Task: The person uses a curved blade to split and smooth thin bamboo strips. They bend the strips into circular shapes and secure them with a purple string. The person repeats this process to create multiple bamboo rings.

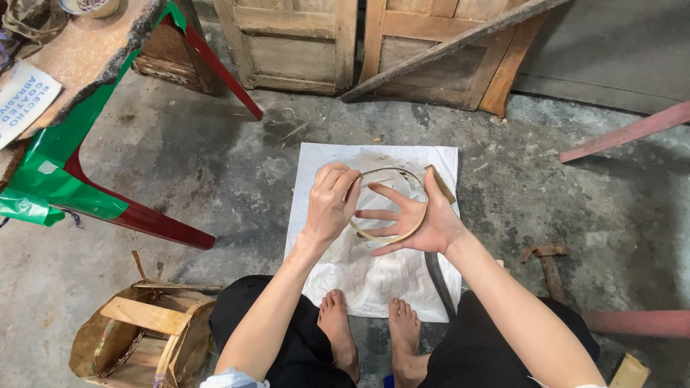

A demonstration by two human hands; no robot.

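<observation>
A seated person bends a thin bamboo strip (389,236) into a hoop above a white sheet (374,276) on the concrete floor (215,179). The left hand (330,203) pinches the strip's upper arc; the right hand (417,215), fingers spread, braces the loop inside. The ring looks formed but unfastened, lying nearly flat, slightly wider left to right. A blade (440,280) rests along the sheet's right edge.

Colours here: pale tan thin bent cane strip hoop (388,233), sitting over a white woven plastic sack sheet (374,280) on mottled grey concrete floor (215,172). At 9 o'clock, dark red plastic chair legs (154,223) wrapped in bright green tape (50,179). Rusty brown hammer (550,266) at 3 o'clock.
</observation>
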